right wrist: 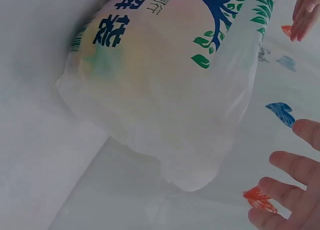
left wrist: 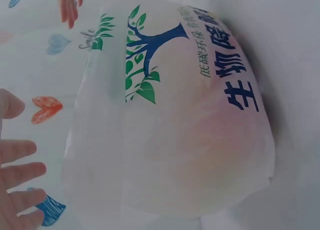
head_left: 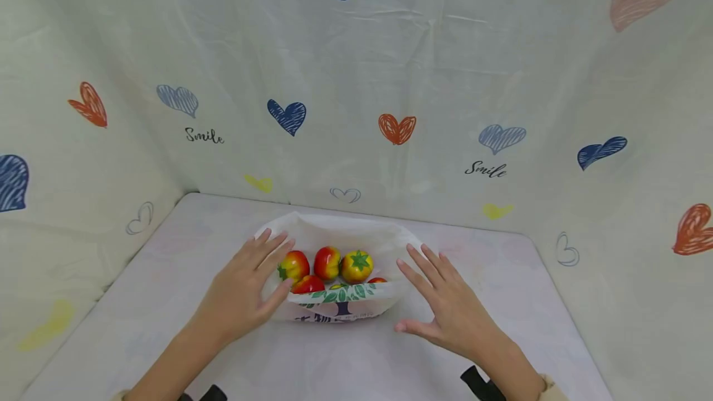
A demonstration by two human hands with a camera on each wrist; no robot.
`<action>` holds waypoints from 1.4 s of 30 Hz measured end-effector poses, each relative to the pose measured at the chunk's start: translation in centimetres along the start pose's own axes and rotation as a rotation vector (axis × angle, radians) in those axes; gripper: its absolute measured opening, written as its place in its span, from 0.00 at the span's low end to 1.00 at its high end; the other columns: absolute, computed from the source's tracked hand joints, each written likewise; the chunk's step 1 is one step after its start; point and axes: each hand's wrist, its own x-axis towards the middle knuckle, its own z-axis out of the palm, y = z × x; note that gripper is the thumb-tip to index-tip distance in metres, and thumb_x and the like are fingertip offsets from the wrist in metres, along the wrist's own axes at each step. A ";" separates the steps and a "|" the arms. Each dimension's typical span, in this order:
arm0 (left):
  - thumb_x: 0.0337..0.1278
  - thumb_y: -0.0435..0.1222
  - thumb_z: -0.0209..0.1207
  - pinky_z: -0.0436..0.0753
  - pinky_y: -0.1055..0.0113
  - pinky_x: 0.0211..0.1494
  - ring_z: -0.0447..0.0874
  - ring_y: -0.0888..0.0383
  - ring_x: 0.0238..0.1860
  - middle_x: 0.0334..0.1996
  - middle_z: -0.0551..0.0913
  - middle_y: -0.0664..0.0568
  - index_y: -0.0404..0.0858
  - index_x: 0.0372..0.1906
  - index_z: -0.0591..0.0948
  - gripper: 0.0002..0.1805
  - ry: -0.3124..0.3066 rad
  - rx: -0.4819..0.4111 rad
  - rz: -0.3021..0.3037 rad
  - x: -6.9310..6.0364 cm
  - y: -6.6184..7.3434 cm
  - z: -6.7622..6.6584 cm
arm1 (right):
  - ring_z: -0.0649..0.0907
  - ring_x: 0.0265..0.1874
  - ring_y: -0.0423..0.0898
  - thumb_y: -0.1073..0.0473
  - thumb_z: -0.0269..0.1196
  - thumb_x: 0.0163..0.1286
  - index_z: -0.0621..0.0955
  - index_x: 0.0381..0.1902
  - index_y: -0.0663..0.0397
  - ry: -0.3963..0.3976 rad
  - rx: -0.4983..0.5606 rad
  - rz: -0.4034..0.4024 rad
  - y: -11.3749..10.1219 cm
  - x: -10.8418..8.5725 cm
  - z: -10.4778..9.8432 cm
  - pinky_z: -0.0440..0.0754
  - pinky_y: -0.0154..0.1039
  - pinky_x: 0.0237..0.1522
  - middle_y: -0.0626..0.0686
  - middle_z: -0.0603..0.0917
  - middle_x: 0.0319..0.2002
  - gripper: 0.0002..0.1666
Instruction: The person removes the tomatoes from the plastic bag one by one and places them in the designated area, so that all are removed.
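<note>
A white plastic bag (head_left: 356,309) with a printed tree and dark lettering stands on the table, its mouth spread wide. Inside lie several red and yellow fruits, among them a yellow one (head_left: 356,267) with a green star-shaped top and a red one (head_left: 327,263); they look like tomatoes or persimmons. My left hand (head_left: 245,286) is at the bag's left side, fingers straight and spread, and it overlaps the bag's edge in the head view. On the right, my right hand (head_left: 448,305) hovers beside the bag with fingers spread. Both wrist views show fingers apart from the bag's printed side (left wrist: 165,140).
The bag stands on a white table (head_left: 223,246) whose back edge meets a hanging white cloth (head_left: 345,73) printed with hearts and the word Smile. More of this cloth encloses the left and right sides. A dark strap (head_left: 482,382) sits by the right wrist.
</note>
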 end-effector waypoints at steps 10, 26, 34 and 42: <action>0.65 0.55 0.42 0.80 0.48 0.48 0.75 0.43 0.57 0.53 0.79 0.43 0.38 0.57 0.76 0.30 0.155 -0.060 -0.068 -0.1 -0.9 0.1 | 0.67 0.66 0.54 0.26 0.49 0.60 0.63 0.69 0.45 -0.034 0.078 0.053 0.1 1.1 -0.9 0.64 0.51 0.65 0.51 0.65 0.68 0.46; 0.42 0.35 0.68 0.79 0.47 0.49 0.76 0.42 0.54 0.55 0.77 0.42 0.36 0.56 0.76 0.30 0.183 -0.167 -0.304 -0.9 -2.0 0.9 | 0.75 0.58 0.49 0.34 0.57 0.60 0.71 0.64 0.45 -0.077 0.171 0.099 0.3 4.5 -2.9 0.75 0.51 0.57 0.49 0.75 0.61 0.38; 0.46 0.32 0.66 0.80 0.49 0.46 0.76 0.43 0.54 0.57 0.75 0.41 0.36 0.60 0.73 0.30 0.172 -0.260 -0.418 -1.4 -2.1 1.1 | 0.78 0.55 0.47 0.40 0.62 0.60 0.76 0.58 0.46 -0.141 0.255 0.100 0.6 6.7 -3.8 0.76 0.48 0.56 0.48 0.80 0.54 0.31; 0.52 0.34 0.64 0.82 0.63 0.42 0.79 0.44 0.48 0.56 0.75 0.40 0.36 0.62 0.71 0.30 0.140 -0.401 -0.584 -1.9 -2.4 1.6 | 0.76 0.57 0.49 0.39 0.61 0.61 0.76 0.57 0.46 -0.269 0.372 0.188 1.1 8.7 -3.7 0.75 0.50 0.58 0.49 0.79 0.56 0.30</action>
